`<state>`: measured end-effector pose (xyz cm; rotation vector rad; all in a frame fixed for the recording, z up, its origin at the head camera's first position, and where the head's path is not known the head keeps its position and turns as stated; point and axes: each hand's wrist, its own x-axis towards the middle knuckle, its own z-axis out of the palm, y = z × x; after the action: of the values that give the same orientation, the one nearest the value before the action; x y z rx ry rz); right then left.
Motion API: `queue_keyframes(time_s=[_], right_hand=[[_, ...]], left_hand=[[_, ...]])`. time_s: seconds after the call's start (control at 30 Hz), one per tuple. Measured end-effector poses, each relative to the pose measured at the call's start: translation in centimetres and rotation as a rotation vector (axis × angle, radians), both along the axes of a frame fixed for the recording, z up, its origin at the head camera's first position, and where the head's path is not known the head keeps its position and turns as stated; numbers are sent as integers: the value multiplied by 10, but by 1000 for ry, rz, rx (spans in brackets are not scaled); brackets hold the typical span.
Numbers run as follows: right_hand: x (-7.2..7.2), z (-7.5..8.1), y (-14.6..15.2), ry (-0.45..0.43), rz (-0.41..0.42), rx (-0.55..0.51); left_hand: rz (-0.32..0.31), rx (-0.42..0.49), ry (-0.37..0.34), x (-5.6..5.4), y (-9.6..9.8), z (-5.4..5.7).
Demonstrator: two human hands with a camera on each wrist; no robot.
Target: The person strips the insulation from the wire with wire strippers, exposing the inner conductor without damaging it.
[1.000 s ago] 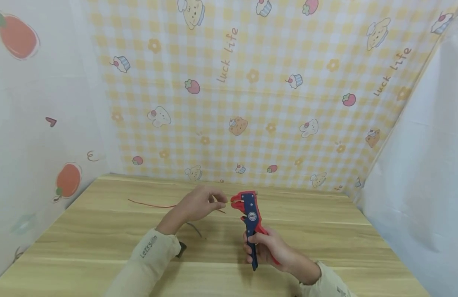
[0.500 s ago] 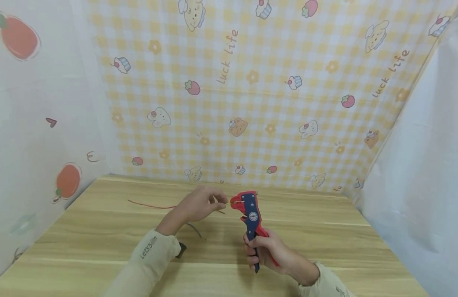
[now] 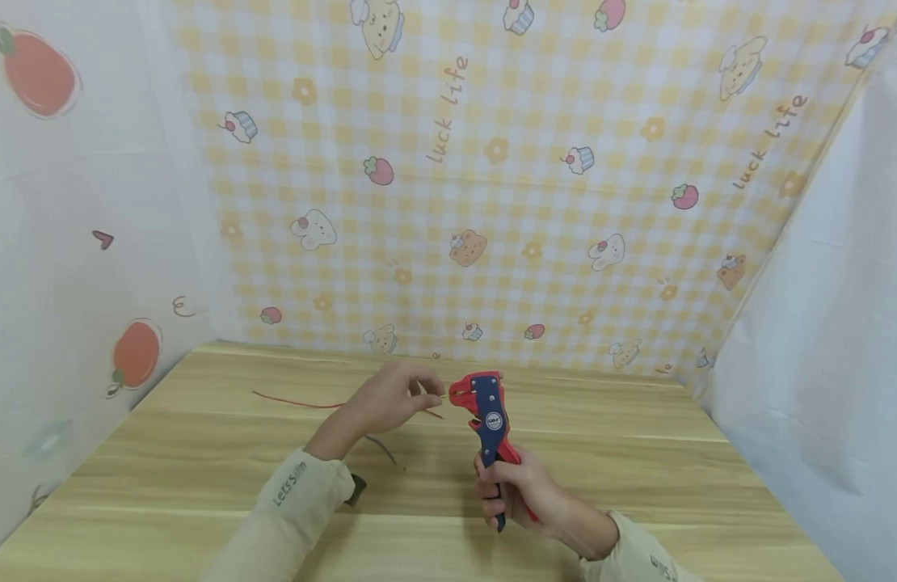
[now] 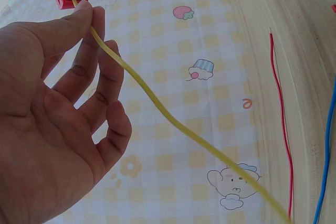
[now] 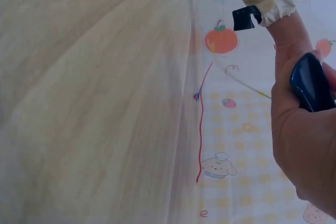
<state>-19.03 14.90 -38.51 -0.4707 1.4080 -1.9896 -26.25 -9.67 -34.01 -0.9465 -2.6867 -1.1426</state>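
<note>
My left hand [image 3: 399, 398] pinches a thin yellow wire [image 4: 173, 119] between thumb and forefinger, near one end; the other fingers are loosely bent. That end meets the red nose of a wire stripper [image 3: 492, 412], just beyond my fingertips. My right hand [image 3: 521, 489] grips the stripper's handles, fingers curled round the dark blue one. The tool stands upright above the table, its blue body edged in red and its nose pointing left. In the right wrist view, the blue handle [image 5: 311, 82] shows in the fist.
A red wire [image 3: 296, 402] with a bare tip lies on the wooden table [image 3: 623, 477], passing behind my left wrist. A blue wire [image 4: 325, 150] lies near it. A patterned cloth [image 3: 536, 202] hangs behind the table, with white sheets at both sides.
The fingers of my right hand have drawn tighter round the stripper's handles, which sit closer together. The stripper has shifted very slightly left. My left hand stays almost in place.
</note>
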Motion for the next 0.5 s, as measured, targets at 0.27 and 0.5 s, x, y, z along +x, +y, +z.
queue_keyframes(time_s=[0.27, 0.5], right_hand=[[0, 0, 1, 14, 19, -11], [0, -2, 0, 11, 19, -7]], left_hand=[[0, -19, -2, -2, 2, -1], [19, -25, 2, 0, 2, -2]])
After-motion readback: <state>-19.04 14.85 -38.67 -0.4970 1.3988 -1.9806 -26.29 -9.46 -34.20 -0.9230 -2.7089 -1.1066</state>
